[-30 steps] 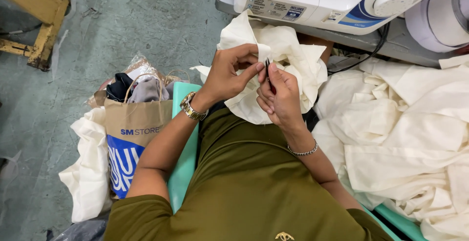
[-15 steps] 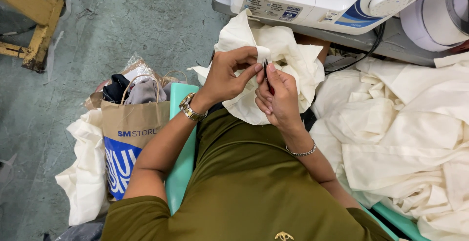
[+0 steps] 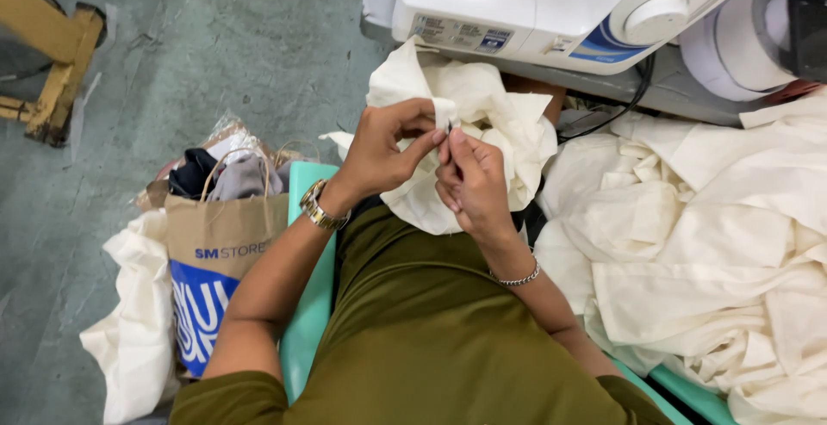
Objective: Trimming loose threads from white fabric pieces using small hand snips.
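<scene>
Right now both hands meet in front of the person's chest, over a bunched-up piece of cream cloth (image 3: pixel 482 124). The left hand (image 3: pixel 383 149) pinches a small fold of that cloth between thumb and fingertips. The right hand (image 3: pixel 469 179) is curled up just beside it, fingertips touching the same spot. It may hold something tiny there, but I cannot tell.

The cloth sits on the person's lap, just below the white sewing machine (image 3: pixel 551 3). A big pile of the same cream cloth (image 3: pixel 715 235) lies to the right. A brown paper bag (image 3: pixel 215 244) full of clothes stands on the floor to the left.

What could go wrong? I think the pinch is very small, so the fold could slip out if the fingers loosen. The hands are so close together that any sharp little tool could poke a finger. The loose cloth hangs down, and it might slide off the lap or get mixed up with the big pile.
</scene>
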